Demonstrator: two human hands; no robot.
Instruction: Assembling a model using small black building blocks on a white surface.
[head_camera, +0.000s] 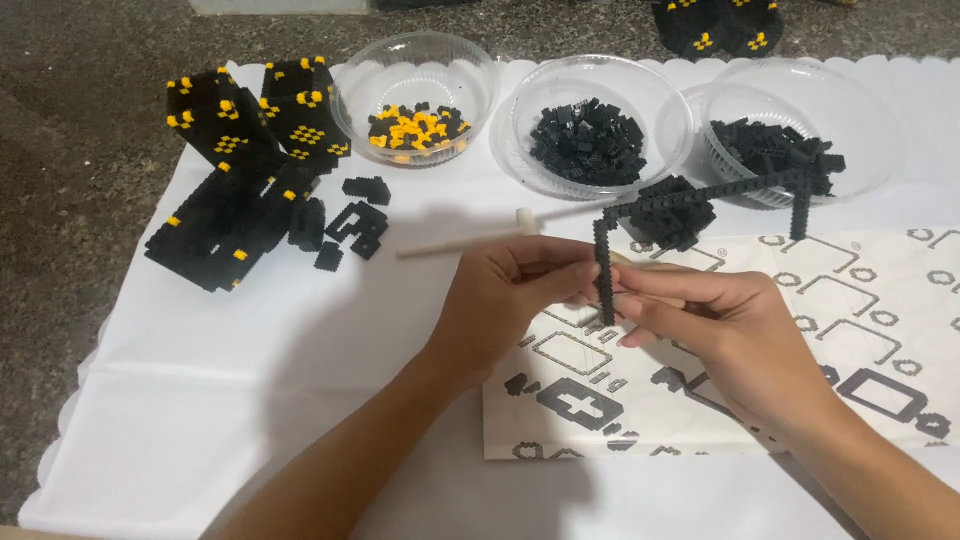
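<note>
Both hands are seen closest. A thin black brick frame (640, 215) is pinched by the left hand (505, 295) and the right hand (715, 320) — each grip is closed on one leg, likely so it is kept steady above the printed sheet (700, 400). On the desk (250, 400), three clear bowls are counted — one with yellow and black bricks (415, 85), two with black bricks (590, 115). A small wooden hammer (470, 240) is laid nearby.

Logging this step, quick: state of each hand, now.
Left hand: closed, pinching the black brick frame at its left leg.
Right hand: closed, fingers pinching the same leg.
</note>
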